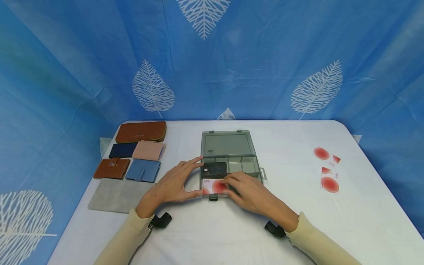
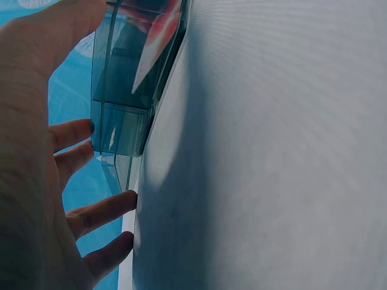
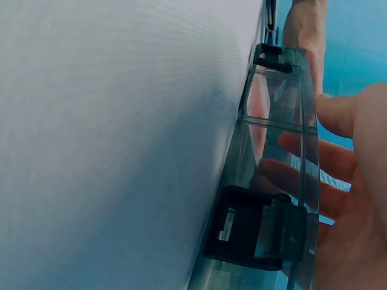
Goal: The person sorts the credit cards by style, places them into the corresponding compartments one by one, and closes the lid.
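Resting: left hand point(image 1: 175, 183), fingers spread, against the grey box point(image 1: 232, 162) left side
Right hand point(image 1: 249, 191): fingers relaxed over red-white card point(image 1: 213, 186)
Desk point(image 1: 298, 221): white

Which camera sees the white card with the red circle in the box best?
The head view: the white card with the red circle lies flat in the grey see-through plastic box, face up. The left wrist view shows only its edge through the wall; the right wrist view gives just a reddish blur.
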`<state>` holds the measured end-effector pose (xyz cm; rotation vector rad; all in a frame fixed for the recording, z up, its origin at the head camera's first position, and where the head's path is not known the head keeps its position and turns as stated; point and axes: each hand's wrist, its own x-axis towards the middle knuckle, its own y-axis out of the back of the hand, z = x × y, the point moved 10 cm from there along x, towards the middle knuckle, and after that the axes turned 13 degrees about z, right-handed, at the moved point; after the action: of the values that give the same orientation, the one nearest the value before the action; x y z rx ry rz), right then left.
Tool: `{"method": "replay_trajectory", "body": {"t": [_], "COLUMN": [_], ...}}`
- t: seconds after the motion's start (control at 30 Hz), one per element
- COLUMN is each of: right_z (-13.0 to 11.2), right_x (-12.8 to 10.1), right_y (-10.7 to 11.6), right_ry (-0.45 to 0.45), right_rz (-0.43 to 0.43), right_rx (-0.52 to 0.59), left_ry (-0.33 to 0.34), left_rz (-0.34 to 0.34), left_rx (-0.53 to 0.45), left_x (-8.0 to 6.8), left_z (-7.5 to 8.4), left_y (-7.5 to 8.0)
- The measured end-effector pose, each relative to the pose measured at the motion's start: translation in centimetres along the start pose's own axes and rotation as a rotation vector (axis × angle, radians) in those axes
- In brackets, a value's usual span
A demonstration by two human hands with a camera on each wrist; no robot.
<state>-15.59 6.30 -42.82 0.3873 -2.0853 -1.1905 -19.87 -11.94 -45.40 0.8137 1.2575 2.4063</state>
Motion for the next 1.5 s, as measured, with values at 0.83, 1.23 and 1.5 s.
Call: {"method": "replay_trajectory", "body": {"t": [0.83, 1.23, 1.5], "right_z": [2.3, 9.8, 16.6], "right_x": [-0.7, -3.3, -6.4], "right_y": [2.8, 10.5, 13.8], "right_ry": [-0.1, -0.169, -0.35], "right_rz": [-0.056, 0.218, 0.232], "right_rx": [0.068, 0.026, -0.064], "left_ry": [-0.011, -0.01, -0.011], "left_rz": [0.006, 0.014, 0.018], "left_rx": [0.005, 0.005, 0.001], "left_x": [0.2, -0.1, -0.2], "left_z": [0.1, -0.1, 0.1], "left_y": [-0.3, -0.3, -0.2]}}
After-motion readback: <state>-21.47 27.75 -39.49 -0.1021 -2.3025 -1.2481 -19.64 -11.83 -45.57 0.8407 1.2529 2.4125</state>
